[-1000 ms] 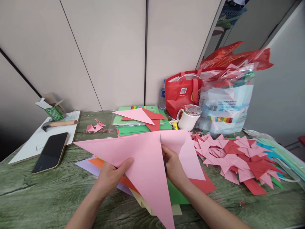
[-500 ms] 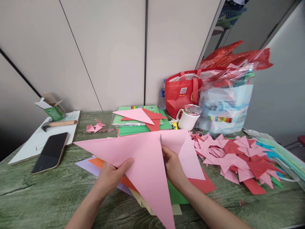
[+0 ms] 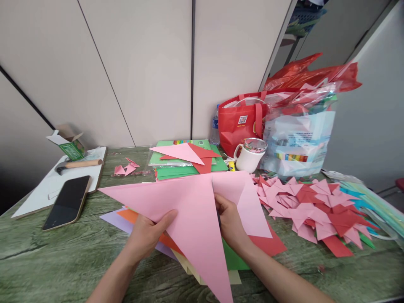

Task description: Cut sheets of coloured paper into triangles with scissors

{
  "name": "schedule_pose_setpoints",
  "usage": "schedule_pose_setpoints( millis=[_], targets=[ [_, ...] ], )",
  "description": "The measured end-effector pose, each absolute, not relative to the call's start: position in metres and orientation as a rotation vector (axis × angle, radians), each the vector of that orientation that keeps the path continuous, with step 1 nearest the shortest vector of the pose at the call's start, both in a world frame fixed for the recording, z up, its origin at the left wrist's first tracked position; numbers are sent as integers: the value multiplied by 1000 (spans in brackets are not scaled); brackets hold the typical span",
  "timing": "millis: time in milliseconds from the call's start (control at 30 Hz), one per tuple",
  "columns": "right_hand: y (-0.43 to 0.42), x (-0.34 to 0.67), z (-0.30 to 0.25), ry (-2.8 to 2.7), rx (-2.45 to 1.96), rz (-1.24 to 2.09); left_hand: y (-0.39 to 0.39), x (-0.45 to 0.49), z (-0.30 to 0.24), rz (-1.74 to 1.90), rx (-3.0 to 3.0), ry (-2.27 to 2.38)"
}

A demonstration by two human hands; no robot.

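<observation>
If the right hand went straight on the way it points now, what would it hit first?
Likely the large pink sheet: the right hand points forward and leftward, and the sheet's left part lies just ahead. Depth is unclear; they may already touch.

Most of the upper frame is filled by a pale off-white panelled wall (image 3: 142, 63), divided by straight dark seams (image 3: 192, 63). The right side is closed off by a smooth grey surface (image 3: 369, 139). The lower frame is occupied by a green-grey wood-grain table (image 3: 78, 265), softly lit, the far left edge being darkened.
</observation>
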State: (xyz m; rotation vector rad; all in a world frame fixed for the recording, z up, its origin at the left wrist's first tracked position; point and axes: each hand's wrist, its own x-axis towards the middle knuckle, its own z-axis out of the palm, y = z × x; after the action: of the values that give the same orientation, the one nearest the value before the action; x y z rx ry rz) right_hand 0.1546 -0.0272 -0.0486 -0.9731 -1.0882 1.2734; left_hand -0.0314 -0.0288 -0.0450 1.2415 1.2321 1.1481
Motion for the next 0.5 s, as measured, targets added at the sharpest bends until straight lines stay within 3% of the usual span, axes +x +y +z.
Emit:
schedule_pose_setpoints(
  millis=[500],
  targets=[
    [-27, 154, -52, -1049, -943, 1301, -29, -30, -43, 1177, 1237, 1235]
  ],
)
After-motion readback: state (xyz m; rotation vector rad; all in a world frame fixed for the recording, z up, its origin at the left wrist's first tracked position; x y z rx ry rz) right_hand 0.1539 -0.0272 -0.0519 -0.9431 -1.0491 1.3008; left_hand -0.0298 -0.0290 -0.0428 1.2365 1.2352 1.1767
